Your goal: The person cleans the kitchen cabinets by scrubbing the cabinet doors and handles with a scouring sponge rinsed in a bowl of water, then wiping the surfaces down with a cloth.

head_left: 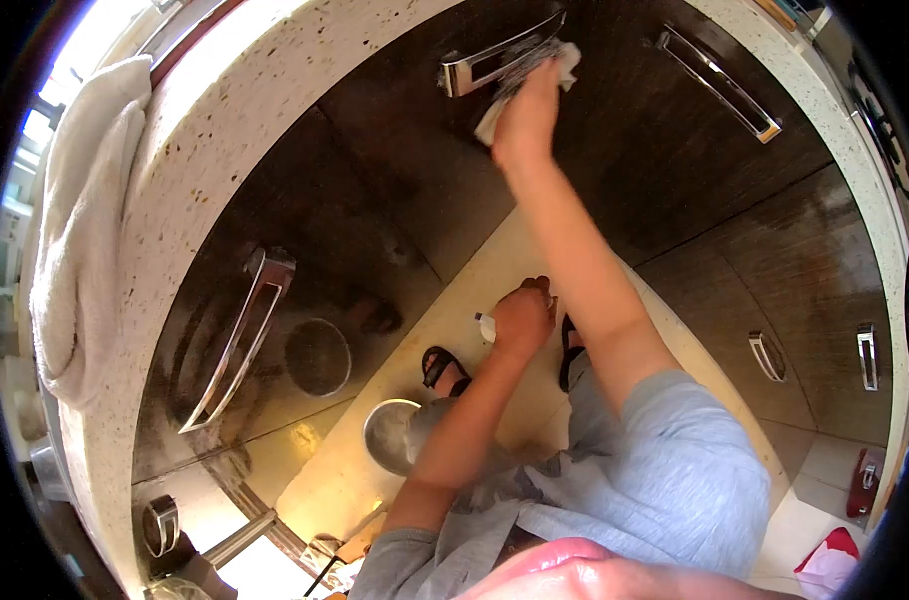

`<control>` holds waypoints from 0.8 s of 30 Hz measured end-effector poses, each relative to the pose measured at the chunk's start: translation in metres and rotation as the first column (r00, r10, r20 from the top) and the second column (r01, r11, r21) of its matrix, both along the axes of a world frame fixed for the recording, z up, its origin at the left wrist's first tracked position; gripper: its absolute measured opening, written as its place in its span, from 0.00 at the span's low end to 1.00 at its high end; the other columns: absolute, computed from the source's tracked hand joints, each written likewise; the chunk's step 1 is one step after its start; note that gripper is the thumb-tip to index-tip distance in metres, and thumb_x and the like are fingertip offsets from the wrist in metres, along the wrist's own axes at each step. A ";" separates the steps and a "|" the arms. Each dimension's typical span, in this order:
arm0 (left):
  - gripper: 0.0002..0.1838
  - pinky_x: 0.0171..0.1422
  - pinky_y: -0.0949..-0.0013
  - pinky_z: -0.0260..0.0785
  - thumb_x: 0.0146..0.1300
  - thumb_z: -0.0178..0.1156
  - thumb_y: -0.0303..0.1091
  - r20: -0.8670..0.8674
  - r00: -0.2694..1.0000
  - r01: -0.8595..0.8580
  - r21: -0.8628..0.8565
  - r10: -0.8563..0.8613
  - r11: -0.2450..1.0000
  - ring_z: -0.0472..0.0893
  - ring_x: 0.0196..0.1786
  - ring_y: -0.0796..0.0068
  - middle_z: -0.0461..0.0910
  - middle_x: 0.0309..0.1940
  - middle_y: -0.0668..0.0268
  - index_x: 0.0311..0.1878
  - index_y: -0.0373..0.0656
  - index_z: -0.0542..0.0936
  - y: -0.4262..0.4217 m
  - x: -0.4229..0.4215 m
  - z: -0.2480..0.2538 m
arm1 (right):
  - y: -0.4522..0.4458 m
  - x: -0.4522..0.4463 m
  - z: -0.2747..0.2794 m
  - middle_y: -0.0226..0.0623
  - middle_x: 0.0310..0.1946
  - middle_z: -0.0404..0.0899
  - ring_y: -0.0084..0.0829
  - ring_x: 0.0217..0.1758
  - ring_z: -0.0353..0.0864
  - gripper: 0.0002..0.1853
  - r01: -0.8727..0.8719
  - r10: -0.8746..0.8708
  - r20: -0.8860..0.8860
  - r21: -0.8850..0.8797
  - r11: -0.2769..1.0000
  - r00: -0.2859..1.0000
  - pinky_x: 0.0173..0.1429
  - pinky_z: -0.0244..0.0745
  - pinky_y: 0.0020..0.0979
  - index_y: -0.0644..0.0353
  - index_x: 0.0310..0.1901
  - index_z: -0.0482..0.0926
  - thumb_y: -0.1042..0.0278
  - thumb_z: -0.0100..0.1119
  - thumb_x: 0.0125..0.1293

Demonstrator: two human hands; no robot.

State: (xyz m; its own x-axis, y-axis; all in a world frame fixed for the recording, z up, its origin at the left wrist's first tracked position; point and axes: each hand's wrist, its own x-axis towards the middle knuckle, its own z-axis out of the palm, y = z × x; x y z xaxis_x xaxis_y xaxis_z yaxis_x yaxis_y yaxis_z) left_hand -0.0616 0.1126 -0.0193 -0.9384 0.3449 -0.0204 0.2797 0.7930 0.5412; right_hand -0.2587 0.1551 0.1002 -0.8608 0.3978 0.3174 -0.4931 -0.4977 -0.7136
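My right hand [527, 118] is closed on a pale, partly dark-smeared cloth [566, 66] and presses it near a chrome handle [461, 76] on the dark cabinet front. Lower down, my left hand [523, 316] is curled with its fingers closed; a small white piece [486, 326] shows beside it, and it looks like part of a held item whose rest is hidden. Below my left forearm, a round metal bowl [386, 436] rests on the pale floor.
Dark glossy cabinets [374, 200] curve around me, with chrome handles [236, 350] sticking out at left and right. A speckled countertop [199, 125] carries a folded white towel [86, 230]. My sandaled feet [441, 372] stand on the floor. A red and white cloth [829, 562] lies at lower right.
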 end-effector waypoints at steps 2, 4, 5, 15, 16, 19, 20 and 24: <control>0.12 0.36 0.59 0.72 0.48 0.61 0.33 0.047 0.999 -0.022 0.021 0.021 1.000 0.79 0.33 0.55 0.78 0.32 0.55 0.36 0.39 0.78 0.003 0.002 0.009 | -0.005 0.006 0.021 0.36 0.65 0.54 0.32 0.66 0.53 0.27 0.113 -0.105 0.094 -0.083 0.990 0.990 0.71 0.42 0.29 0.63 0.66 0.48 0.57 0.35 0.72; 0.11 0.36 0.58 0.72 0.49 0.61 0.32 0.072 0.997 0.001 0.014 -0.002 1.000 0.79 0.33 0.54 0.78 0.32 0.54 0.35 0.38 0.79 0.004 -0.001 0.013 | -0.017 0.015 0.021 0.35 0.66 0.53 0.31 0.67 0.51 0.28 0.144 -0.138 0.069 -0.093 0.985 0.988 0.71 0.42 0.31 0.59 0.68 0.44 0.59 0.36 0.72; 0.10 0.37 0.57 0.72 0.49 0.61 0.32 0.081 0.996 0.031 0.000 -0.030 1.000 0.79 0.33 0.53 0.78 0.32 0.53 0.34 0.37 0.79 0.005 -0.002 0.011 | -0.028 0.025 0.011 0.34 0.67 0.51 0.31 0.68 0.50 0.28 0.149 -0.144 0.088 -0.046 0.988 0.986 0.71 0.42 0.30 0.57 0.68 0.43 0.60 0.38 0.72; 0.12 0.37 0.60 0.72 0.55 0.57 0.34 0.050 0.997 0.054 -0.067 -0.050 0.996 0.80 0.34 0.57 0.78 0.34 0.54 0.39 0.36 0.77 0.014 0.002 0.003 | -0.016 0.033 0.020 0.39 0.64 0.56 0.36 0.64 0.58 0.26 0.067 -0.048 0.156 -0.122 0.990 0.987 0.65 0.54 0.36 0.59 0.66 0.49 0.71 0.42 0.69; 0.12 0.37 0.61 0.72 0.55 0.57 0.35 0.034 0.998 0.063 -0.074 -0.061 0.995 0.80 0.34 0.57 0.78 0.34 0.54 0.39 0.36 0.77 0.016 0.002 -0.001 | -0.008 0.023 0.020 0.39 0.63 0.58 0.36 0.63 0.59 0.26 0.074 -0.052 0.153 -0.144 0.987 0.987 0.65 0.54 0.35 0.60 0.66 0.50 0.71 0.43 0.69; 0.11 0.35 0.62 0.73 0.55 0.57 0.35 -0.005 0.996 0.092 -0.051 -0.093 0.994 0.80 0.34 0.59 0.78 0.33 0.54 0.37 0.36 0.77 0.022 0.005 -0.006 | 0.013 -0.005 0.020 0.39 0.61 0.61 0.34 0.62 0.62 0.25 0.100 -0.078 0.110 -0.206 0.974 0.991 0.66 0.53 0.34 0.61 0.64 0.54 0.71 0.45 0.68; 0.11 0.35 0.63 0.73 0.55 0.57 0.35 -0.015 0.995 0.100 -0.035 -0.101 0.994 0.80 0.34 0.59 0.78 0.32 0.55 0.36 0.36 0.78 0.024 0.008 -0.006 | 0.012 -0.005 0.013 0.39 0.61 0.61 0.34 0.62 0.62 0.25 0.135 -0.118 0.094 -0.191 0.972 0.988 0.66 0.54 0.34 0.61 0.65 0.54 0.70 0.45 0.68; 0.13 0.34 0.67 0.72 0.41 0.65 0.31 0.049 0.989 0.144 -0.099 -0.140 0.985 0.80 0.32 0.64 0.77 0.30 0.60 0.32 0.41 0.76 0.030 0.014 -0.012 | -0.025 0.021 -0.006 0.38 0.62 0.60 0.33 0.62 0.61 0.25 0.216 -0.215 -0.025 0.038 0.976 0.976 0.65 0.55 0.34 0.59 0.66 0.52 0.72 0.42 0.68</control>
State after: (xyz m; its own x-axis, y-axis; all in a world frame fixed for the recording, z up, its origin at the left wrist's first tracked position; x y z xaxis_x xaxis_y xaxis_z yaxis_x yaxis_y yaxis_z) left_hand -0.0479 0.1430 -0.0317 -0.8776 0.4687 -0.1003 0.3722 0.7983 0.4735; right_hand -0.2373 0.1298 0.0944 -0.7495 0.5598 0.3534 -0.6001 -0.3490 -0.7198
